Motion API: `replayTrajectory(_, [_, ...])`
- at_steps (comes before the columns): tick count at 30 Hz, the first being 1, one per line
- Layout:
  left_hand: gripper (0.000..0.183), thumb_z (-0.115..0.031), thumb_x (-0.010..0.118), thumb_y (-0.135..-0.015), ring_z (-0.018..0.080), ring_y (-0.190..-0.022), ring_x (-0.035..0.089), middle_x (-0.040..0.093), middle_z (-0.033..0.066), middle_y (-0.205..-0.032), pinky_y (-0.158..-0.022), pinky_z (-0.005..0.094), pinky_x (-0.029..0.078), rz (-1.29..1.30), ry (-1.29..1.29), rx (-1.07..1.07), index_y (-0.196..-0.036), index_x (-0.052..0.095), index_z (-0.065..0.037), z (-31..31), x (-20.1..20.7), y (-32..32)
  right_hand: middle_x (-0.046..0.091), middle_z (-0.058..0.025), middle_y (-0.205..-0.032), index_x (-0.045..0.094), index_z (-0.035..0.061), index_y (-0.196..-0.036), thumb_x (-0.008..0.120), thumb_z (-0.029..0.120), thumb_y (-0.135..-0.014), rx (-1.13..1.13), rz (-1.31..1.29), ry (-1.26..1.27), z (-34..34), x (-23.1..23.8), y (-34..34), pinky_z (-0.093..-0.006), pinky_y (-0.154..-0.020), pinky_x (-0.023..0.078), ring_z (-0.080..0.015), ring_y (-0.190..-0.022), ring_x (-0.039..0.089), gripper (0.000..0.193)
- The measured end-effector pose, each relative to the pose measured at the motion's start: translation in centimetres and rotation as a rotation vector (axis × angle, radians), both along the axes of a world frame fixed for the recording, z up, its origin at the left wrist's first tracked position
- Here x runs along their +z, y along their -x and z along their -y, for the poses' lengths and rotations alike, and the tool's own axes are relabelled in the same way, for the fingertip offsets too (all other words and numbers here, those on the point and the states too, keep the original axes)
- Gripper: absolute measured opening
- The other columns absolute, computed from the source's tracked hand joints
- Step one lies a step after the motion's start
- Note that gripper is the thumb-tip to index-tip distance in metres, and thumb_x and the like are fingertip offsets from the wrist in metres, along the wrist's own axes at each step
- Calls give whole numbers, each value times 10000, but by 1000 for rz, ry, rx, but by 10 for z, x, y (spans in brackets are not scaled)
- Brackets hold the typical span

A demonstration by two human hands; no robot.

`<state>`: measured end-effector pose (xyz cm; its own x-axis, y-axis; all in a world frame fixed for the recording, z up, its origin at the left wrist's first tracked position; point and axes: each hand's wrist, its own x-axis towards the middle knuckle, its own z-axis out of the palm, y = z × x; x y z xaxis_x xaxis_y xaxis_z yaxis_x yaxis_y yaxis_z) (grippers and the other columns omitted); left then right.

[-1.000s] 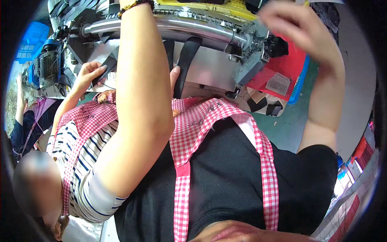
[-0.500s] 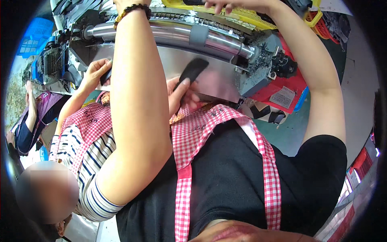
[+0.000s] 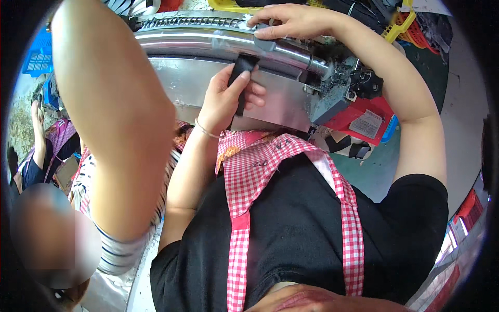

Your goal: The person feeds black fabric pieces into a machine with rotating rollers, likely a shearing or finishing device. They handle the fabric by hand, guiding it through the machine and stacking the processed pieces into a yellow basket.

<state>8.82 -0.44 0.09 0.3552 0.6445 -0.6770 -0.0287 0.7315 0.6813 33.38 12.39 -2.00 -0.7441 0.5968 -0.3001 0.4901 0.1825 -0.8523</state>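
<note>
A short black strip (image 3: 242, 73) of flat material is pinched between the thumb and fingers of my left hand (image 3: 228, 92). Its upper end comes up to the front of a shiny metal roller (image 3: 200, 42). My right hand (image 3: 299, 22) arches over the far side of that roller, fingers apart and bent, nothing visible in them. Its fingertips are at a grey band (image 3: 264, 44) around the roller; whether they press on it I cannot tell. Below the roller a smooth metal plate (image 3: 182, 83) slopes toward me.
A co-worker's bare arm (image 3: 112, 104) crosses close on my left and hides part of the machine. Dark scraps surround the roller's right end, near a black knob (image 3: 366, 83). Beyond are a yellow basket (image 3: 392, 32) and, lower right, a red package (image 3: 358, 122).
My left hand has lifted the black strip up to the roller. My right hand has come down to the grey band. The co-worker's arm has swung left, uncovering my left forearm.
</note>
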Motion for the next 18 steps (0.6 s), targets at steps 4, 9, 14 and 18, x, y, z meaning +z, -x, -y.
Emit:
replayTrajectory(4, [290,-286,574,-1073,134,-667,710,734,83,-848,-573,212,504,-67,-18,-46,-1116,645,-9,-15,-3,5,689,-132,-1239,656,51,-1328,628,310,-1028,-165,71,87,0,-26,-3,-342,-980,499,-201,-1141,638,397])
replayTrajectory(9, [266,-256,616,-1054,115,-645,689,724,73,-854,-546,199,467,-29,-27,-15,-1110,649,1,-8,-4,23,666,-116,-1097,640,20,-1271,631,337,-1005,28,219,63,-45,-22,-9,-357,-873,495,-227,-1016,613,414])
replayTrajectory(14, [235,-201,644,-1036,115,-680,701,724,73,-908,-555,192,484,-10,29,-10,-1189,622,-24,12,1,25,642,-22,-826,695,50,-1065,685,196,-934,-565,-207,340,-96,-27,-33,-278,-606,445,-100,-707,564,196])
replayTrajectory(18, [252,-181,652,-1027,115,-739,691,712,74,-950,-645,219,529,18,89,-67,-1206,605,-11,3,11,24,592,-19,-751,686,34,-957,689,258,-949,-685,42,359,-139,-106,-39,-316,-551,413,-126,-631,510,224])
